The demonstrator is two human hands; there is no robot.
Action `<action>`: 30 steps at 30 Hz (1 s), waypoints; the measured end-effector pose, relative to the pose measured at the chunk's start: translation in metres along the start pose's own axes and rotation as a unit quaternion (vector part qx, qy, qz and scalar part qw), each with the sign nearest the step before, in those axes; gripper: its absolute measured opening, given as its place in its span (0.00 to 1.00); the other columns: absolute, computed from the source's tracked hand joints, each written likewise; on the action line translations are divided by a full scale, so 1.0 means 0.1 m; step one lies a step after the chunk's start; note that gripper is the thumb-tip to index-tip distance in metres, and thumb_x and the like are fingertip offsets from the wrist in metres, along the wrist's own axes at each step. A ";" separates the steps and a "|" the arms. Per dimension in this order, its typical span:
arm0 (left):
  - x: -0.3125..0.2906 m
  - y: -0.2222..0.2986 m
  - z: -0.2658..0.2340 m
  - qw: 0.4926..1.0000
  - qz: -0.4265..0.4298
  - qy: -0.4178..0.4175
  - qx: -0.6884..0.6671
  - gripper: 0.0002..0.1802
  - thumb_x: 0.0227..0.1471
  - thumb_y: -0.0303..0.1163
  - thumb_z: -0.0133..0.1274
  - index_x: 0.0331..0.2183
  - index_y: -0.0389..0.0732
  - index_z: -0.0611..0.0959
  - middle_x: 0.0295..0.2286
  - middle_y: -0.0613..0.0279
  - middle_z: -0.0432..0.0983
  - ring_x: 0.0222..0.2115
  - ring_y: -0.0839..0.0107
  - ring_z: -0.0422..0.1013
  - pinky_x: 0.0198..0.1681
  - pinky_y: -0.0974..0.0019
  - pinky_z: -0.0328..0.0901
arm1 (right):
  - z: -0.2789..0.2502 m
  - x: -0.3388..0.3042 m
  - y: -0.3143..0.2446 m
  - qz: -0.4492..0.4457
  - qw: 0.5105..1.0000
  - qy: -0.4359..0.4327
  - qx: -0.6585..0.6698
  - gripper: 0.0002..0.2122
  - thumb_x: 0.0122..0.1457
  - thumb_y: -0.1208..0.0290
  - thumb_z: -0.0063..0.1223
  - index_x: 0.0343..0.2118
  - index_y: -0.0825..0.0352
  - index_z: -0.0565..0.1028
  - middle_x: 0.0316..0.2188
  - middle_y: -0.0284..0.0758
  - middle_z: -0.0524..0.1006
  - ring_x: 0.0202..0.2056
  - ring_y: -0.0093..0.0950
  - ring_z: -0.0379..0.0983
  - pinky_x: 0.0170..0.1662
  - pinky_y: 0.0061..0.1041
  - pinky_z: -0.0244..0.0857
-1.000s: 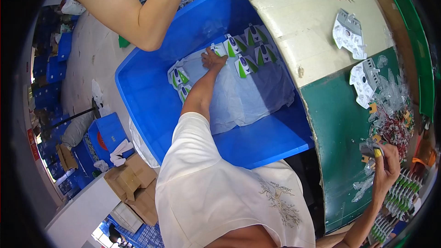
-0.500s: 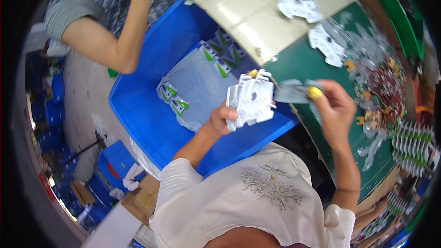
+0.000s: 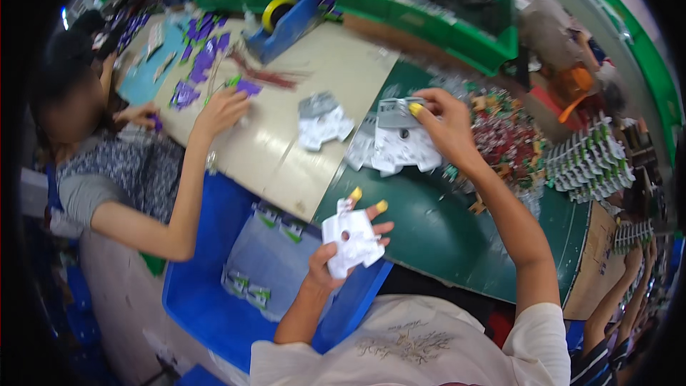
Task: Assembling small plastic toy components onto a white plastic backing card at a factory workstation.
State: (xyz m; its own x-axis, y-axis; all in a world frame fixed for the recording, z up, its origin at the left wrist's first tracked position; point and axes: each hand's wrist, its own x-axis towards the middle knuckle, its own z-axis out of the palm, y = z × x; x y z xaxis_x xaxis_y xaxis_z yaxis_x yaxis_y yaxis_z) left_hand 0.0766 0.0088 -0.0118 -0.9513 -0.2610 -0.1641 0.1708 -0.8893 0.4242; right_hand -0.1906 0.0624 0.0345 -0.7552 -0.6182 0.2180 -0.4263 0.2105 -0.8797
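Note:
My left hand [image 3: 327,264] holds a flat white plastic part [image 3: 351,241] with a round hole and notched edges. Its thumb lies on the near left side, and yellow covers show on two fingertips. My right hand [image 3: 449,127], also with a yellow-covered fingertip, pinches the grey top of a white-and-grey plastic part [image 3: 406,144] over the green mat [image 3: 443,225]. Whether the grey and white are joined there I cannot tell. Another white-and-grey part [image 3: 361,147] lies partly behind it. A similar part [image 3: 321,123] rests farther left on the cream tabletop.
A blue bin [image 3: 187,282] with white-and-green pieces stands below the table edge. Red wires and small parts [image 3: 504,132] heap at the right, beside stacked white-green pieces [image 3: 589,161]. Behind are a green tray [image 3: 493,53] and tape dispenser [image 3: 286,36]. A co-worker's arm [image 3: 182,221] reaches in from the left.
The view has shifted toward the table. My right hand has gone from beside the left hand to the parts on the green mat. My left hand still holds the white part.

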 end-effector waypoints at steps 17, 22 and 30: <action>0.45 -0.09 -0.04 0.992 -0.092 0.083 0.018 0.25 0.54 0.31 0.43 0.52 0.31 0.67 0.45 0.53 0.72 0.45 0.63 0.70 0.50 0.62 0.63 | -0.74 3.04 0.54 0.135 0.837 -0.028 -0.530 0.28 0.48 0.48 0.57 0.47 0.65 0.75 0.52 0.44 0.70 0.53 0.40 0.68 0.52 0.35 0.65; 0.49 -0.17 0.10 0.992 -0.088 0.064 0.063 0.26 0.53 0.31 0.44 0.53 0.32 0.65 0.45 0.54 0.71 0.45 0.65 0.70 0.51 0.63 0.63 | -1.06 3.30 0.76 0.135 0.902 -0.068 -0.404 0.20 0.43 0.55 0.61 0.35 0.65 0.80 0.39 0.43 0.78 0.40 0.35 0.77 0.42 0.32 0.70; 0.63 0.05 0.14 0.977 0.046 0.144 0.149 0.18 0.51 0.25 0.45 0.45 0.32 0.74 0.34 0.59 0.76 0.33 0.72 0.75 0.38 0.67 0.70 | -0.69 1.03 -0.63 -0.240 0.955 -0.090 -0.149 0.08 0.55 0.74 0.52 0.36 0.71 0.77 0.31 0.34 0.78 0.33 0.20 0.74 0.40 0.19 0.67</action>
State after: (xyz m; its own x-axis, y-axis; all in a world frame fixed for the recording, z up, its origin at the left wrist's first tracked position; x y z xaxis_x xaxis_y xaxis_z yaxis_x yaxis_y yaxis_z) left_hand 0.0139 -0.0063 -0.0076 -0.8168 -0.4670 -0.3388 0.1282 -0.7194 0.6827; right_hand -0.2758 0.0382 0.1414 -0.3502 -0.8123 0.4664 -0.8456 0.0599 -0.5305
